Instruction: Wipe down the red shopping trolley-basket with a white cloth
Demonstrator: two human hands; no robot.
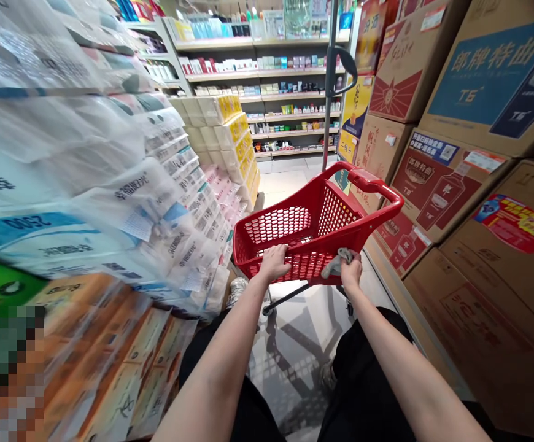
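A red plastic shopping cart (294, 264) with perforated basket walls stands in the aisle before me, turned sideways with its handle to the right. My left hand (275, 263) grips the near top rim of the basket, fingers bent over the edge. In my right hand (352, 270) is a bunched grey cloth (334, 266), held against the outside of the near basket wall below the handle. The fingers of that hand are closed around the cloth, partly hidden by it. Through the holes, the basket floor is only partly visible.
Plastic-wrapped tissue packs (175, 215) are piled along the left, with orange packs (110, 362) lower down. Cardboard liquor boxes (451, 184) are stacked along the right. A dark upright pole (328, 123) rises behind the cart. Shelves of small goods (262, 77) line the back.
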